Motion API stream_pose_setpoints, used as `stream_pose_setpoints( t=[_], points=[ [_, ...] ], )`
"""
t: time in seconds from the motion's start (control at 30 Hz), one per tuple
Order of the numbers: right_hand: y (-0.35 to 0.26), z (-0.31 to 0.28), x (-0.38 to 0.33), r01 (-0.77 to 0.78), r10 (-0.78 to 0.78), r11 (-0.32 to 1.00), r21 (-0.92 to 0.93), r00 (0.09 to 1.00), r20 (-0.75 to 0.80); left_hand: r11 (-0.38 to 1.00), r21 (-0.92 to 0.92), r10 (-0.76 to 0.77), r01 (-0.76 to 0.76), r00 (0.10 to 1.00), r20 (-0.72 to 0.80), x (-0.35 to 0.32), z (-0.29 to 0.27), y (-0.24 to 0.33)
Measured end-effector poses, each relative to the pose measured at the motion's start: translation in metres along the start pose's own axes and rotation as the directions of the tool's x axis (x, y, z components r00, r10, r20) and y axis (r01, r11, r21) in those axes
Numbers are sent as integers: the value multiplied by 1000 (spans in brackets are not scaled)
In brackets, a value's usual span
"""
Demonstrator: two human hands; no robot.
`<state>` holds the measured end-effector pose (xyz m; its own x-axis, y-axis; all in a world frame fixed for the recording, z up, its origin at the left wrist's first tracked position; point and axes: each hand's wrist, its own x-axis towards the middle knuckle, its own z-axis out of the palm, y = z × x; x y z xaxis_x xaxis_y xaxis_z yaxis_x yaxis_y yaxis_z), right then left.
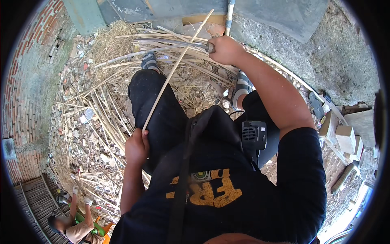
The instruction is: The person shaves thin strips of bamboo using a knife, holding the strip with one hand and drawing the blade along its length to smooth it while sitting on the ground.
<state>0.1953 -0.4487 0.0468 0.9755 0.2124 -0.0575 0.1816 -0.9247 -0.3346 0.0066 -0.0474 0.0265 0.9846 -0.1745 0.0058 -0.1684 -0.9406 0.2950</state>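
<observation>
My left hand (137,147) is closed around the lower end of a long, pale bamboo strip (165,84), beside my left thigh. The strip slants up and away to the right, past my left knee. In my right hand (227,50), stretched out ahead, is the handle of a knife with a long, thin blade (174,42). That blade points left and crosses the strip near its upper part; whether the two touch, I cannot tell. Below the blade, more split bamboo strips (122,63) lie on the ground between and beyond my sandalled feet.
Bamboo strips (106,118) and rubble cover the ground at left, with dry shavings (118,38) farther ahead. A concrete wall (280,49) stands at front right, a brick wall (24,93) at left. Another person (77,227) with gloved hands sits at lower left. Blocks (345,138) stand right.
</observation>
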Motion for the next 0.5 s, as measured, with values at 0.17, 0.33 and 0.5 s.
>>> stream_pose_setpoints(
  t=[0.17,0.33,0.5],
  points=[
    [-38,-7,-18,127,-126,989,-81,992,14,1000,0,-13,13,1000,-16,-11,-1,-8],
    [10,5,7,45,-42,997,65,998,-45,1000,-4,-17,17,999,-31,1,1,0],
    [-18,0,-8,136,-136,991,-3,988,-72,999,-10,-43,43,999,-2,-7,0,-3]
  ],
)
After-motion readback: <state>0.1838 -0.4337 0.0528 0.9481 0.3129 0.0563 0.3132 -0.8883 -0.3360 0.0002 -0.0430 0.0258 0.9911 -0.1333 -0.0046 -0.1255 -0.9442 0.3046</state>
